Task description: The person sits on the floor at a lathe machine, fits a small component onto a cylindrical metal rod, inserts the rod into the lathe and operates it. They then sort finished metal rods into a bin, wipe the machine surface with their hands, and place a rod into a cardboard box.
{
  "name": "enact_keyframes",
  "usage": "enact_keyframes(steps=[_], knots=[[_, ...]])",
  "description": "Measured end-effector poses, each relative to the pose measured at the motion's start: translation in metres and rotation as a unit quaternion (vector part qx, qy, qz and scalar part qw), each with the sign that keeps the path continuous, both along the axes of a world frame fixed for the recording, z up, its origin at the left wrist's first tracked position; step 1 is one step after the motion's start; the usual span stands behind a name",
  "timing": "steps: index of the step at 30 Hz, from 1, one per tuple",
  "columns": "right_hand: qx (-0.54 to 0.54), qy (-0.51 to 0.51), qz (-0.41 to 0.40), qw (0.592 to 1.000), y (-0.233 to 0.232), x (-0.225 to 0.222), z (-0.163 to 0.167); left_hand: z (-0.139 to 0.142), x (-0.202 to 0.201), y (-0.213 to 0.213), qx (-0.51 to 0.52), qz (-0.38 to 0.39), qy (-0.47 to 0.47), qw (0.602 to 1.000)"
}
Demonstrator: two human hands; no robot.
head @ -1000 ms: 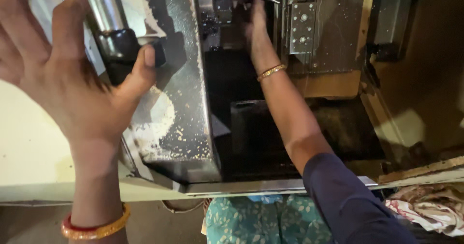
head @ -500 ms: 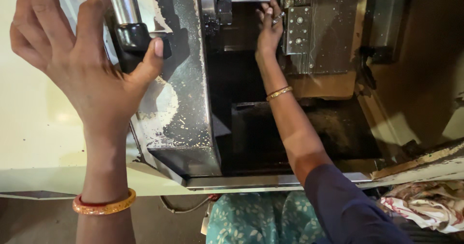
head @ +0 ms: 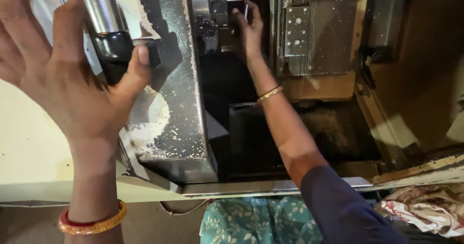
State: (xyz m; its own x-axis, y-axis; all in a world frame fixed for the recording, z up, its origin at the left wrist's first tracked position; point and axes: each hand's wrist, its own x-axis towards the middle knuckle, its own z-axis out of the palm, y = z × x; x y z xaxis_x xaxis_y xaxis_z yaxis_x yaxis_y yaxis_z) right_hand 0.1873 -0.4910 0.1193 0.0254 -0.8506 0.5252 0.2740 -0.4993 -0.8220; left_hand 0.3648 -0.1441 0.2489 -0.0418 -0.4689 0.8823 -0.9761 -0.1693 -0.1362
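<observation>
My left hand (head: 72,84) rests flat against the machine's sliding door (head: 169,103), fingers spread, with the thumb hooked on the black end of a shiny steel door handle (head: 104,21). My right hand (head: 249,29) reaches deep into the machine's dark chamber. Its fingers curl around a small metal part (head: 239,2) at the round chuck (head: 205,7). How firmly it grips the part is hard to see. A gold bangle (head: 269,94) sits on that wrist, and a red and gold bangle (head: 92,222) on the left one.
A grey metal block with bolts (head: 295,31) stands right of the chuck. The chamber floor (head: 333,133) is dark and dusted with chips. A bright sill (head: 251,187) edges the opening. Crumpled cloth (head: 425,210) lies at lower right.
My right hand has moved from the chamber's upper right toward the chuck and closed around the small part. My left hand stays on the door handle.
</observation>
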Motion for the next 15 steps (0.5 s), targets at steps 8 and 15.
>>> enact_keyframes(steps=[8,15], knots=[[0.001,-0.086,0.108,0.990,-0.0002,-0.0038,-0.0063,0.0008,-0.0034,0.0028,0.005,0.008,-0.020,1.000],[0.048,-0.008,0.036,0.998,0.0044,-0.0071,0.0007,0.0021,-0.0078,0.0007,-0.001,-0.012,0.025,1.000]])
